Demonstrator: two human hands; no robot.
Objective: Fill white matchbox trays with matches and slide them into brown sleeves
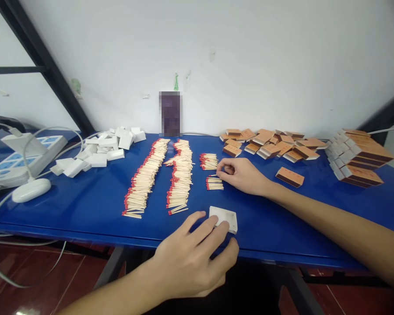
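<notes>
Blue table (pixel 265 227) spans frame. Left hand (pixel 197 253), bottom centre: fingers spread. Two long match rows (pixel 147 175) left of centre. Right hand (pixel 244 175), right of centre: thumb and forefinger close together; can't tell if gripping. White tray (pixel 229 214) beneath left fingertips, below centre. Two small match piles (pixel 213 183) at right fingertips, centre.

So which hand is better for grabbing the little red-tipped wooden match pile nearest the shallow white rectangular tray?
Probably the right hand: it is at that match pile, while the left hand is at the white tray.
</notes>
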